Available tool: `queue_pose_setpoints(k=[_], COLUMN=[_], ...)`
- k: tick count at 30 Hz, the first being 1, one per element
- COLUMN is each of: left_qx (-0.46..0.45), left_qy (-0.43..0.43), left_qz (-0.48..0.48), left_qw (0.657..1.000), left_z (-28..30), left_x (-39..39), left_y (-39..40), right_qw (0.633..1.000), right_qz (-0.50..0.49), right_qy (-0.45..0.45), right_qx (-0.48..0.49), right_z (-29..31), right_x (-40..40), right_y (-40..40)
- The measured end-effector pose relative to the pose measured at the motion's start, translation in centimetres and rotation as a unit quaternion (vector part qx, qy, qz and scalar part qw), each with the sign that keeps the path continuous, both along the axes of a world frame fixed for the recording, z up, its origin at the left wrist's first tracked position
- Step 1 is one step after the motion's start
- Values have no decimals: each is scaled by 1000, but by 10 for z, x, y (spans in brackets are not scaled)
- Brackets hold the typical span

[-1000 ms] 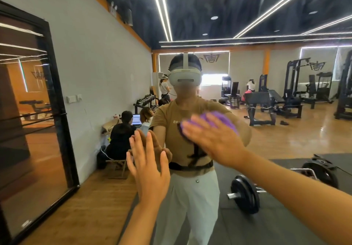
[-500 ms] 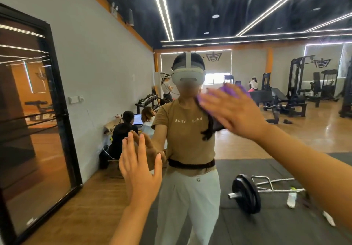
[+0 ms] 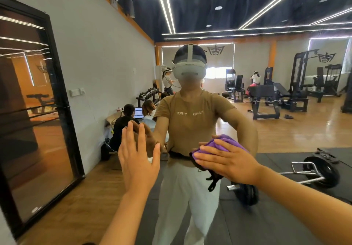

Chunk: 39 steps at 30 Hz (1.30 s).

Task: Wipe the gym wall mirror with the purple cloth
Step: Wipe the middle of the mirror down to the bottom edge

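The person stands square to the gym wall mirror, which fills nearly the whole view, and both hands are flat against the glass. The right hand sits at about four o'clock from the middle of the view, fingers straight and spread, pointing toward nine o'clock; it presses the purple cloth onto the mirror. The cloth is bunched under the palm and shows past the fingers at its eleven o'clock side, level with the reflected waist. The left hand is at about eight o'clock, held upright with fingers straight and slightly apart, palm to the glass, holding nothing; its own reflection meets it fingertip to fingertip.

In the mirror the person's reflection wears a tan shirt, white trousers and a white headset. Behind it, at four o'clock, a barbell lies on a dark floor mat, with a second plate-loaded bar farther toward three o'clock. Weight machines stand at two o'clock on the wooden floor. At nine o'clock two people sit by a laptop near the grey wall, with a dumbbell rack just beyond them. A black-framed glass door stands at the far left.
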<state>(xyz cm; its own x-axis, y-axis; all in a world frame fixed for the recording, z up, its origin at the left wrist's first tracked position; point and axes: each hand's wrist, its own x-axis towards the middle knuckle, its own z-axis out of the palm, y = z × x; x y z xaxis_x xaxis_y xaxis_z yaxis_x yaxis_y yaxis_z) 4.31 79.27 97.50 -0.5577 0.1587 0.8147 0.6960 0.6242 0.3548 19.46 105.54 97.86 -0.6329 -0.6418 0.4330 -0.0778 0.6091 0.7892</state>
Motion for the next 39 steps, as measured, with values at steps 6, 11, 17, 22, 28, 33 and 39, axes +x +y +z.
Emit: queue_pose_setpoints(k=[6,11,17,22,28,33,39], left_qx=[3,19,27,31,-13,-5,-24], left_qy=[-11,-3,11,47,81,72,49], left_qz=[9,9,-19,-47,-59,-60,-44], left_qw=[1000,1000,999,997,995,996,998], left_z=[5,-2,-6,-18,-46,-45,-58], left_x=[8,9,5,7,7,10,13], left_y=[2,10,13,12,11,11,13], right_qw=[982,907,918,998,1000,967,899], right_qz=[52,47,33,-29,11,41,-11], right_qy=[115,290,275,54,16,179,321], right_qx=[-144,-302,-283,-25,-18,-177,-297], right_z=[87,110,35,-59,-19,80,68], right_x=[3,-10,-21,-1,2,0,-13], right_y=[-3,-24,-34,-7,-1,-5,-21])
